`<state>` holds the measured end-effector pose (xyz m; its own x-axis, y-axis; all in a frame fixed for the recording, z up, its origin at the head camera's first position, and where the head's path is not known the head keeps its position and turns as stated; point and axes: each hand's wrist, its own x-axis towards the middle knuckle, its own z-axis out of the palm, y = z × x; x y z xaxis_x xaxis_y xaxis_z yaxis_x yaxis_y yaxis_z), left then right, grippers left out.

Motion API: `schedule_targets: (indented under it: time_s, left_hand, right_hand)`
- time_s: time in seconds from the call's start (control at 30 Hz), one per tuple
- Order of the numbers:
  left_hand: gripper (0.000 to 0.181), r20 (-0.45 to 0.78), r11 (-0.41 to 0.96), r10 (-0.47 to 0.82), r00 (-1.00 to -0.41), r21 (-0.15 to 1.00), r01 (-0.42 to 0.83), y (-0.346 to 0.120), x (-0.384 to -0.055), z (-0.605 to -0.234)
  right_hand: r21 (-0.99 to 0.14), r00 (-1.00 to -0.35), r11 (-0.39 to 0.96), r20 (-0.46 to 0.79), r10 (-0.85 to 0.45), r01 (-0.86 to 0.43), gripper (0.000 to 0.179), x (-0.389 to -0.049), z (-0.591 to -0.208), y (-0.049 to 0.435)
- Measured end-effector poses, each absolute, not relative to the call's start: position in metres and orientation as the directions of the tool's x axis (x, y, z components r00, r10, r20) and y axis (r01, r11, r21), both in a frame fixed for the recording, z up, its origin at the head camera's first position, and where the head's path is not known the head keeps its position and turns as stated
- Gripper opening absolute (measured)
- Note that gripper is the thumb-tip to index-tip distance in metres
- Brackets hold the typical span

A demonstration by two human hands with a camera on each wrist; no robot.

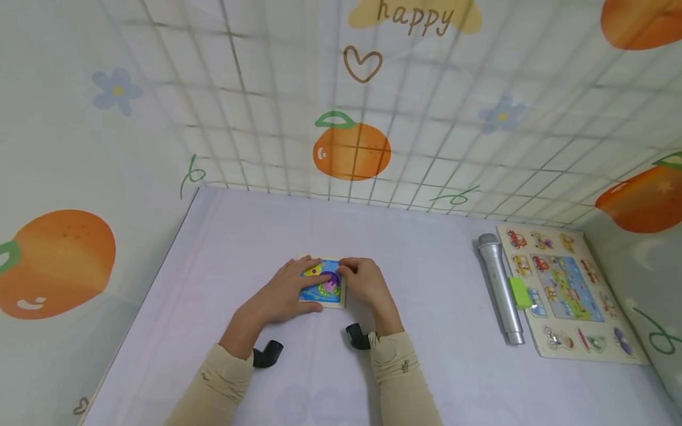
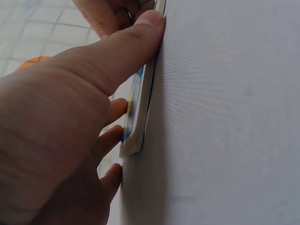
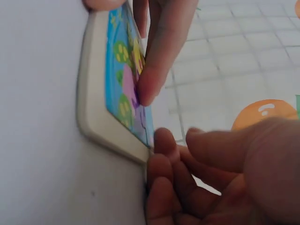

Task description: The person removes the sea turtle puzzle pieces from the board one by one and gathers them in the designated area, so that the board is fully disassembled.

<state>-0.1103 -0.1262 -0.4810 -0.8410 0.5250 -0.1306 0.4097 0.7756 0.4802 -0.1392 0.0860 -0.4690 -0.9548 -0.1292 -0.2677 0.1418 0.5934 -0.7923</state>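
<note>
At the white table (image 1: 426, 266) | picture board (image 1: 330, 290) looks light, stiff; rim (image 3: 95, 98) suits gripping | left hand (image 1: 282, 293) spread across | right hand (image 1: 367, 281) curled against it, pinch unclear

You are seated at what looks like a small tabletop play booth: white fabric walls (image 1: 53, 148) printed with orange fruit (image 1: 359, 157) and pale blue flowers (image 1: 118, 91) close your lavender tabletop (image 1: 415, 266) on three sides, a dark wire grid (image 1: 231, 35) shows through ahead, and a wooden picture puzzle board (image 1: 571, 290) lies right.
</note>
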Motion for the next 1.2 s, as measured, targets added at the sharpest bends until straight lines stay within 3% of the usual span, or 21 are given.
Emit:
schedule_targets:
  time_s: [0.43, 0.87, 1.2]
  left_hand:
    - [0.067, -0.140, 0.775, 0.526, -0.839, 0.485, 0.405, -0.1239, -0.1094, -0.4792]
    - [0.066, -0.111, 0.771, 0.528, -0.842, 0.478, 0.420, -0.1272, -0.1092, -0.4797]
    - [0.066, -0.118, 0.778, 0.518, -0.847, 0.478, 0.408, -0.1246, -0.1084, -0.4768]
  right_hand:
    - [-0.754, -0.962, 0.634, -0.269, -0.056, 0.174, 0.027, -0.1364, -0.4673, 0.0836]
    - [-0.756, -0.949, 0.645, -0.274, -0.153, 0.115, 0.032, -0.1361, -0.4642, 0.0839]
    - [-0.754, -0.962, 0.643, -0.256, -0.096, 0.137, 0.029, -0.1365, -0.4655, 0.0801]
